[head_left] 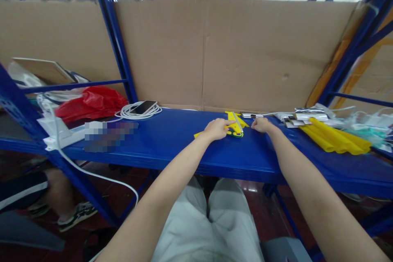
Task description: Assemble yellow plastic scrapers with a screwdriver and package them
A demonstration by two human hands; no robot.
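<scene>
My left hand (217,129) rests on the blue tabletop, closed with its fingertips on a yellow piece (232,119) that has a silver strip across it. Beneath this piece lies a flat yellow item with dark-edged openings (235,134); its kind is not clear. Just to the right, my right hand (260,124) is closed in a pinch near the tabletop, apart from the yellow piece. Whatever its fingers hold is hidden or too small to make out. Behind the hands lies a small silver strip (250,115).
Yellow folded sheets (334,137) and silver strips (310,114) lie at the right. On the left are a phone (144,107) on a coiled white cable (123,111), a red plastic bag (92,102) and a white power strip (69,136). Cardboard (245,53) walls the back; a person's leg (59,188) shows lower left.
</scene>
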